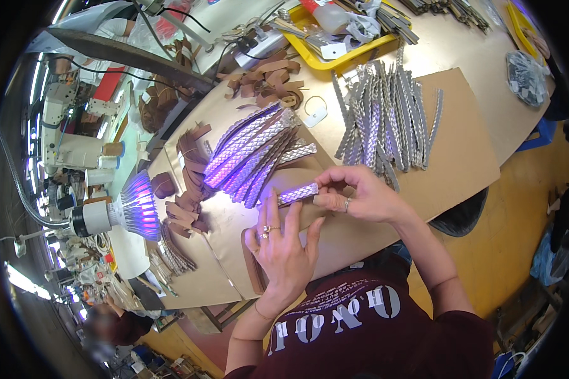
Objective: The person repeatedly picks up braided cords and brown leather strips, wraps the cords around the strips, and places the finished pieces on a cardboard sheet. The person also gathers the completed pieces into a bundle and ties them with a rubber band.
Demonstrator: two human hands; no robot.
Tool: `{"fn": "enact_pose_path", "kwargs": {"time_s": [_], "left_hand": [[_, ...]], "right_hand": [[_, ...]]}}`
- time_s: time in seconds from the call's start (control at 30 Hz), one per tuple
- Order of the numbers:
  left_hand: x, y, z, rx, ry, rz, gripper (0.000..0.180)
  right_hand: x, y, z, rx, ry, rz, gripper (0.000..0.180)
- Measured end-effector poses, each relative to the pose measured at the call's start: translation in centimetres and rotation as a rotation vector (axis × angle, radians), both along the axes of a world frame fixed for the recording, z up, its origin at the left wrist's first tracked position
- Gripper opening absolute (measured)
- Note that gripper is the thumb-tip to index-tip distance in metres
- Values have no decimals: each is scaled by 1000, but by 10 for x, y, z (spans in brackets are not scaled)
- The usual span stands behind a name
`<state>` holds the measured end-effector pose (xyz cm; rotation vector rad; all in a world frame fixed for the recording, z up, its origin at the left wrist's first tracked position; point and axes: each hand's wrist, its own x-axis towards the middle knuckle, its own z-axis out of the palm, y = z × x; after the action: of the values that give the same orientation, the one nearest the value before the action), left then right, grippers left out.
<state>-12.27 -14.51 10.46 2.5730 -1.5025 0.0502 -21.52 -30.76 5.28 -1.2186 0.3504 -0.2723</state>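
The fingers (332, 184) of the right hand (360, 197) pinched one end of a short silver braided strap (298, 193), lit violet, just above the tan bench (468, 158). The left hand (284, 246) lay spread, fingertips touching the strap's other end, gripping nothing. One violet-lit pile of braided straps (250, 155) lay beside the purple lamp (136, 207); a grey pile (385, 120) sat apart, perhaps waiting.

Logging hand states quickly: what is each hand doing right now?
Left hand: open, fingers flat on the table, fingertips at the braided strip.
Right hand: closed, pinching the braided strip's end.
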Motion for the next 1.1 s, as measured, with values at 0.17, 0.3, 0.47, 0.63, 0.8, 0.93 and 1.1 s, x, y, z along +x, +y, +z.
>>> {"fn": "enact_pose_path", "kwargs": {"time_s": [0.17,0.3,0.47,0.63,0.8,0.93,1.1], "left_hand": [[0,-4,1,-18,-60,-8,41],[-1,-5,10,-269,11,-25,33],[11,-10,19,-381,332,-45,23],[25,-15,26,-470,535,-30,18],[33,-16,29,-447,565,-60,17],[36,-16,30,-446,554,-65,17],[35,-16,31,-417,565,-42,18]], "right_hand": [[-1,3,10,-190,6,-93,20],[-3,5,17,-275,-8,-103,17],[-2,8,26,-559,-118,-158,15],[4,10,32,-671,-104,-197,16],[7,11,33,-742,-143,-199,13],[10,14,37,-733,-143,-234,13],[6,18,46,-651,-76,-211,12]]}}
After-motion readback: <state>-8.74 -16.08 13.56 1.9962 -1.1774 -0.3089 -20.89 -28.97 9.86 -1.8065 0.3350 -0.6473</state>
